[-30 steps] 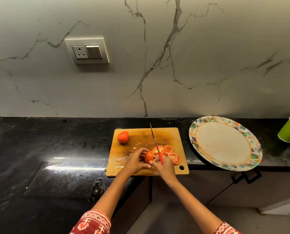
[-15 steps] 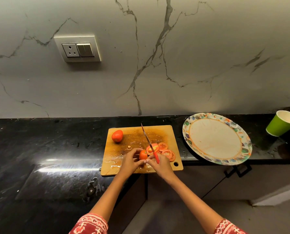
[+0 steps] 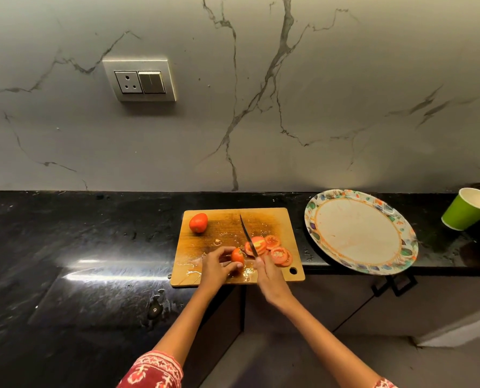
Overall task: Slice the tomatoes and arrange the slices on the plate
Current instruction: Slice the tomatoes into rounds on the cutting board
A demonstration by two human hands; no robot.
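A wooden cutting board (image 3: 272, 219) lies on the black counter. My left hand (image 3: 216, 268) pinches the remaining end of a cut tomato (image 3: 237, 255) near the board's front. My right hand (image 3: 267, 271) grips a knife (image 3: 247, 237) whose dark blade points away from me, just right of that piece and resting against the slices. Several tomato slices (image 3: 275, 247) lie on the board's right side. A whole tomato (image 3: 198, 222) sits at the board's far left corner. The patterned plate (image 3: 401, 261) stands to the right with nothing on it.
A green paper cup (image 3: 465, 210) stands at the far right of the black counter (image 3: 79, 247). The plate overhangs the counter's front edge above cabinet handles (image 3: 395, 285). A wall socket (image 3: 139, 79) sits on the marble backsplash. Juice wets the board.
The knife's red handle is now hidden inside my right hand, and the blade sits a little right of the tomato piece. The view has shifted slightly.
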